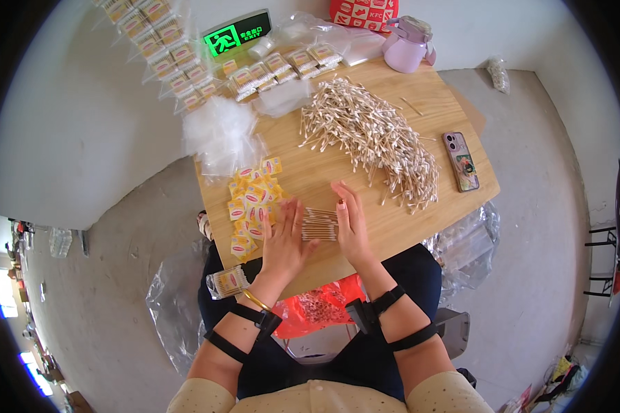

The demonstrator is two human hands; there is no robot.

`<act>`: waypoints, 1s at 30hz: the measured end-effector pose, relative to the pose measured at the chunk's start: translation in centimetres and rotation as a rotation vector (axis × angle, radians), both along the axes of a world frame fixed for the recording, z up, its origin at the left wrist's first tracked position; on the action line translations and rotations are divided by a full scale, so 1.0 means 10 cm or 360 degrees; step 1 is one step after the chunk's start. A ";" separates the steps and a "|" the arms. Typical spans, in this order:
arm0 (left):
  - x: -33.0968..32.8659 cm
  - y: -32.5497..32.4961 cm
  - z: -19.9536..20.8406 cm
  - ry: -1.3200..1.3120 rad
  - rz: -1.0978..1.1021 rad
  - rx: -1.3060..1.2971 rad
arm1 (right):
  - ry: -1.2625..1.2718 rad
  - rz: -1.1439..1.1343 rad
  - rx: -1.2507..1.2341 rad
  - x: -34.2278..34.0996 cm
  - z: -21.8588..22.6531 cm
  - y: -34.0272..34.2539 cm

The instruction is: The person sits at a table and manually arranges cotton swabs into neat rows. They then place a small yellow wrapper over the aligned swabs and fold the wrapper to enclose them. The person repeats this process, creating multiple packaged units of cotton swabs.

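In the head view, your left hand point(282, 234) and right hand point(352, 230) are both open, fingers extended, flanking a row of cotton swabs point(319, 226) near the front edge of the tabletop point(310, 172). Yellow-and-white cards point(255, 196) lie just beside your left hand; beyond your right, a heap of loose swabs point(372, 138) spreads, with a phone point(459, 162) to its right.

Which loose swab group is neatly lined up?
The small swab bundle between the left hand and right hand: it's aligned roughly parallel, unlike the large jumbled swab pile beyond.
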State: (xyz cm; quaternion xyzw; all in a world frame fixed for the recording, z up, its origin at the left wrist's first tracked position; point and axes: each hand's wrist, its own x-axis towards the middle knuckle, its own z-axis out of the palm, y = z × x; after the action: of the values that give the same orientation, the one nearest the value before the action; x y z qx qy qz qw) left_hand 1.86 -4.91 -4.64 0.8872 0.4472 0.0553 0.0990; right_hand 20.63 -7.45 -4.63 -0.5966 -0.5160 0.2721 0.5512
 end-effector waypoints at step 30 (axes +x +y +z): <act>0.31 -0.06 0.04 -0.0083 -0.0184 0.0085 | -0.0510 -0.0147 -0.0134 0.21 0.06 -0.32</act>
State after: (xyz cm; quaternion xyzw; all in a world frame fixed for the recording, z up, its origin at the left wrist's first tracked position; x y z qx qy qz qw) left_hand 4.99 -5.52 -4.20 0.9122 0.3908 0.0846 0.0898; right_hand 22.74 -10.66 -4.02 -0.6780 -0.5575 0.1691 0.4483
